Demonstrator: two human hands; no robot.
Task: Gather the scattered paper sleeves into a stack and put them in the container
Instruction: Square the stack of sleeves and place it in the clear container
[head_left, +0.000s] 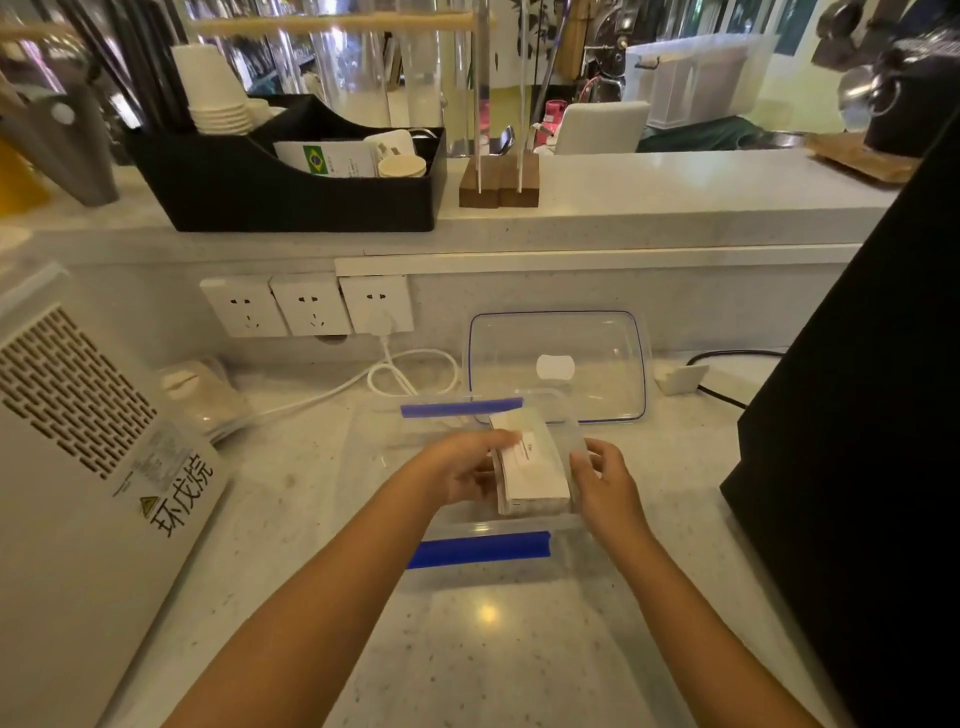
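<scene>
Both hands (540, 475) hold sleeves (532, 467) in container (478, 548); lid (558, 364) behind.

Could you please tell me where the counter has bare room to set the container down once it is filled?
Bare counter lies between the forearms, nearer than the container. Behind it is crowded: the lid, the white cable and a pouch beside the white appliance.
</scene>
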